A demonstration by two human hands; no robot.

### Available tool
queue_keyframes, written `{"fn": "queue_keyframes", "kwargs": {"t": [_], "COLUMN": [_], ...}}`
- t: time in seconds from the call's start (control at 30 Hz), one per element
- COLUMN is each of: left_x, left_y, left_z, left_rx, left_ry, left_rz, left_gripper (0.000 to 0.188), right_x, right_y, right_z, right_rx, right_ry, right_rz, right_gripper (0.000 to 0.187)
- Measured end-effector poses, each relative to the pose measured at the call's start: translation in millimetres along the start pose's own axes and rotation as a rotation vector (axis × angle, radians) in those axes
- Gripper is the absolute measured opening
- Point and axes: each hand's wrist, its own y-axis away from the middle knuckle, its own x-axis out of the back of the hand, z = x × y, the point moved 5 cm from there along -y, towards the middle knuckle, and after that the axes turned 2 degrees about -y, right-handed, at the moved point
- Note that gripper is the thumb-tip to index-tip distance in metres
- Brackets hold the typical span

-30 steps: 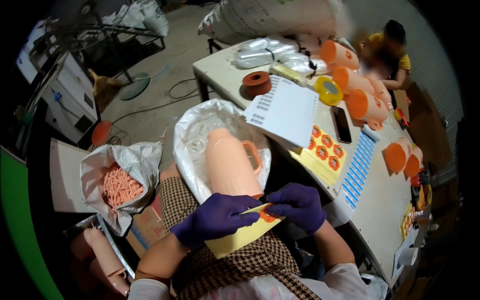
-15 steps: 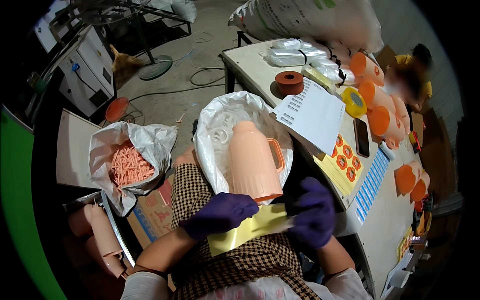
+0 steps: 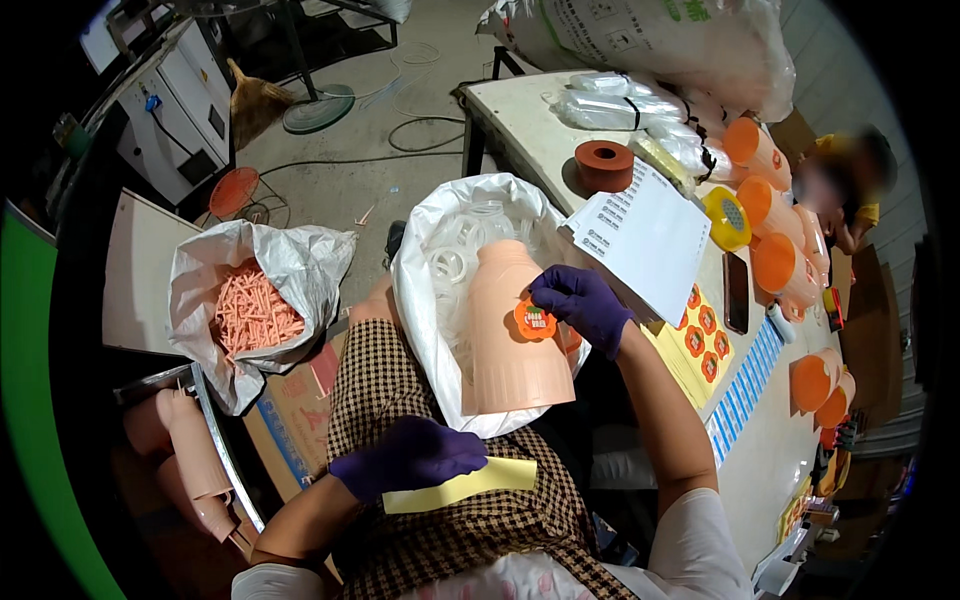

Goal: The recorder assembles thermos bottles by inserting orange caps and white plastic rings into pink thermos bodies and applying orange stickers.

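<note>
My right hand [image 3: 585, 308], in a purple glove, pinches a flower-shaped orange sticker [image 3: 535, 322] by its edge. The sticker is over the upper front of a peach plastic thermos shell [image 3: 515, 375]; whether it touches the surface I cannot tell. That shell leans in a white sack [image 3: 412, 270] of clear plastic rings [image 3: 447, 265], its handle mostly hidden behind my right hand. Lower down, my left hand [image 3: 410, 458], also gloved, has a strip of yellow backing paper [image 3: 465, 487] in its grip above my checked apron [image 3: 375, 400].
On the right stands a white table [image 3: 520, 105] with sticker sheets [image 3: 700, 340], a phone [image 3: 736, 290], tape rolls [image 3: 604, 165], papers [image 3: 650, 235] and more shells [image 3: 775, 262]. A sack of peach plastic pieces [image 3: 255, 310] sits at left. Another person [image 3: 850, 180] is beyond the table.
My right hand has moved up from the backing strip to the thermos shell with an orange sticker. My left hand and the strip have dropped lower, and the shell's handle has turned away.
</note>
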Motion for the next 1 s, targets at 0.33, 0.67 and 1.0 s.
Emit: {"fn": "queue_keyframes", "kwargs": {"t": [0.33,0.67,1.0], "left_x": [-1,-6,-14], "left_y": [-4,-62,-85], "left_z": [11,74,98], "left_rx": [0.013,0.074,0.029], "left_ry": [0.17,0.154,0.107], "left_rz": [0.086,-0.122,-0.058], "left_gripper": [0.019,0.025,0.036], "right_x": [-18,-76,17], "right_y": [29,233,548], "right_z": [0,49,312], "right_rx": [0.292,0.228,-0.613], "right_ry": [0.661,-0.036,-0.795], "right_rz": [0.428,0.209,1.18], "right_gripper": [0.063,0.038,0.016]}}
